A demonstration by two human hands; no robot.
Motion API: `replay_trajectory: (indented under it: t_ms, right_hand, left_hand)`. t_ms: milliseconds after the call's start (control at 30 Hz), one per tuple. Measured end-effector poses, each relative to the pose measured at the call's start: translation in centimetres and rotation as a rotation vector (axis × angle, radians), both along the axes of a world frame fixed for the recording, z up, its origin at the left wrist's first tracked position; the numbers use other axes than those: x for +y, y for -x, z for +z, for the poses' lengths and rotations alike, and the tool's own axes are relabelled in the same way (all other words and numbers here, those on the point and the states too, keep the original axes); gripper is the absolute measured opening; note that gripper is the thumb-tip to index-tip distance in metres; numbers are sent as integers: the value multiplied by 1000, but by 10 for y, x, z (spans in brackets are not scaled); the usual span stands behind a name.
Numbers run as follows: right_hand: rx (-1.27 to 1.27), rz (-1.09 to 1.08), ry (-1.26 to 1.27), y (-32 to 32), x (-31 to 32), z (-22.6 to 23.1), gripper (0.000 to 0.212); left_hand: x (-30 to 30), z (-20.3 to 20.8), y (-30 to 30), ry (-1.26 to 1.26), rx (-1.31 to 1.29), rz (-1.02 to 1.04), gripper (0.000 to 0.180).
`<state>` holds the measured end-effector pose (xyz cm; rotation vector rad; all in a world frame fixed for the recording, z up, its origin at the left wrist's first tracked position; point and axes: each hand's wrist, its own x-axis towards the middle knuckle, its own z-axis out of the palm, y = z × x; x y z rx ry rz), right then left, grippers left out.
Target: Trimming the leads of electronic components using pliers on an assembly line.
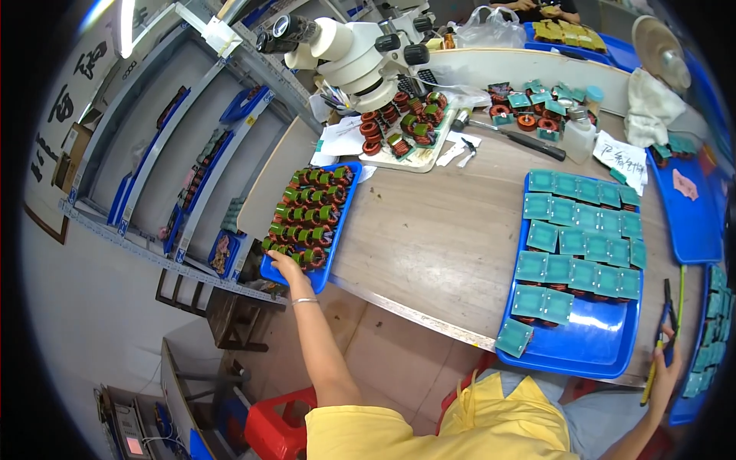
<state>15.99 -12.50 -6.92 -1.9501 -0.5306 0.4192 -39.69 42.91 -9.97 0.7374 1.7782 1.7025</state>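
At the left end of the table, a blue tray (354, 184) holds rows of copper toroidal coils (308, 215) with green tape. My left hand (288, 270) is at its near row, fingers closed about the nearest-left coil (274, 247); the fingertips are partly hidden. By the right edge of the table, my right hand (668, 364) grips pliers (665, 314) with dark jaws and yellow-and-blue handles, jaws pointing away from me. Left of that hand lies a larger blue tray (590, 337) with rows of coils under square teal boards (590, 245).
A white microscope (345, 57) stands at the back over a board of coils (414, 157). Behind are a black-handled hammer (529, 142), loose coils with boards (537, 111), and a clear bottle (579, 138). More blue trays (694, 230) line the right; a shelf rack (153, 176) stands left.
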Motion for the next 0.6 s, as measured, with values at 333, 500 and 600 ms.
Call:
replay_trajectory:
  t_ms: [333,500,600]
  right_hand:
    - [30,-28,44,2,-2,4,37]
    - [58,9,-20,-1,-3,4,39]
    - [92,13,-47,-1,-6,3,39]
  left_hand:
    - [-16,34,-2,155,187,-145,96]
    - [-29,27,-3,183,82,-246,75]
    - [-21,17,-9,-50,-99,-210,71]
